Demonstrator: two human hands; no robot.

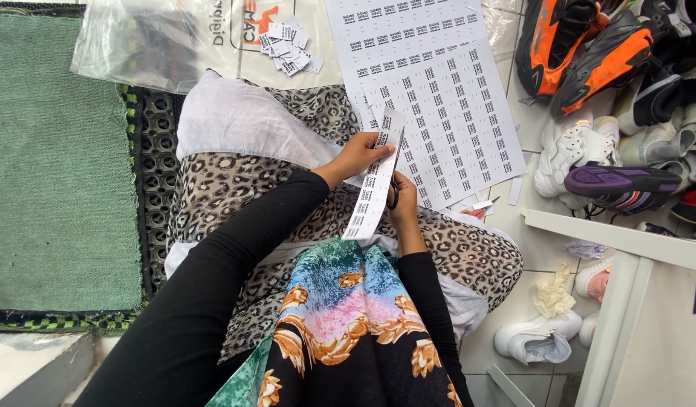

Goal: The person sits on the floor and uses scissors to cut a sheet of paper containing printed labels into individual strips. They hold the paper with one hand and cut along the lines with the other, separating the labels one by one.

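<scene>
Head view: the left hand (361,154) pinches the upper end of a long paper strip of printed labels (373,188), fingers closed on it. The right hand (403,202) is clamped around dark scissors (394,190), whose blades run up along the strip's right edge. Both are over the lap, above a leopard-print cloth (227,188). A large label sheet (438,98) lies on the floor beyond, with cut label pieces (288,44) on a plastic bag (152,38) and piled shoes (619,98) at the right edge.

Long white label strip (372,188), hanging near-upright over lap, scissors (394,192) alongside.
</scene>
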